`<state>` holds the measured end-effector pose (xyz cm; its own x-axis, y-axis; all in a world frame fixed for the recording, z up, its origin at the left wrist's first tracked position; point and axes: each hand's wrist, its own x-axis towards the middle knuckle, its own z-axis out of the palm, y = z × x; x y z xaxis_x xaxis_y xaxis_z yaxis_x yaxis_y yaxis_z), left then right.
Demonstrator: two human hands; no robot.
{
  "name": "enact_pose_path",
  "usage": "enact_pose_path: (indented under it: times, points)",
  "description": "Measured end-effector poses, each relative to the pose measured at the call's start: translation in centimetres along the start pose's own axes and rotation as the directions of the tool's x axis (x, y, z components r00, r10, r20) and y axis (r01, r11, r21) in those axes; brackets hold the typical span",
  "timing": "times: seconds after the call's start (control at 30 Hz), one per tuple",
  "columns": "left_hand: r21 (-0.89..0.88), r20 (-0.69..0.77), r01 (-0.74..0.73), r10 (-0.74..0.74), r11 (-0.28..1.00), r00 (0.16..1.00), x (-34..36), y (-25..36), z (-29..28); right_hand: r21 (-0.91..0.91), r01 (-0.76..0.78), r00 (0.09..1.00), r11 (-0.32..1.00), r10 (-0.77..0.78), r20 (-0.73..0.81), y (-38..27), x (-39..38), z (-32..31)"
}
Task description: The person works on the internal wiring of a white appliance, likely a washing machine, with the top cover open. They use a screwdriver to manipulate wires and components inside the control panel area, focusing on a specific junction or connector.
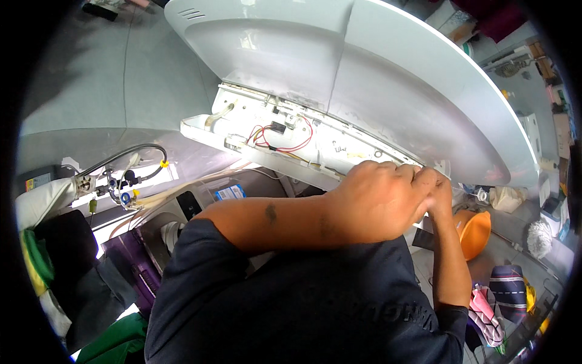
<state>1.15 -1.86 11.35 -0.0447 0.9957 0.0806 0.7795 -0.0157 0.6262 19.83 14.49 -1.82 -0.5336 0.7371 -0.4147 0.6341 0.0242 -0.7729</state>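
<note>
A large appliance with a curved white casing (418,91) fills the upper part of the view. Along its lower edge an open white housing (345,142) shows thin red and dark wires (291,145) and a small black part (277,127). My left hand (382,197) reaches across to the right end of this housing, its fingers curled. Right beside it, pressed close, is my right hand (438,188), also with bent fingers. Whatever they grip is hidden behind the knuckles.
Left of me are a black hose (127,155) with valve fittings and a purple box (136,264). At right stand an orange container (474,235) and a striped cloth roll (508,291), with clutter along the edge. Grey tiled floor (160,73) shows at upper left.
</note>
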Motion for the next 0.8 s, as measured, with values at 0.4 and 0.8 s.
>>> enact_pose_path:
  times: [0.4, 0.8]
  points:
    - [-0.026, 0.014, 0.0, 0.001, 1.0, 1.0, -0.4, -0.5, 0.1, 0.152, -0.101, 0.995, 0.983, 0.103, -0.006, -0.5, -0.5, 0.4]
    - [0.031, 0.12, 0.055, -0.058, 0.998, 0.991, 0.0, -1.9, -0.7, 0.04, -0.15, 0.987, 0.988, 0.152, -0.047, -0.2, 0.1, 0.7]
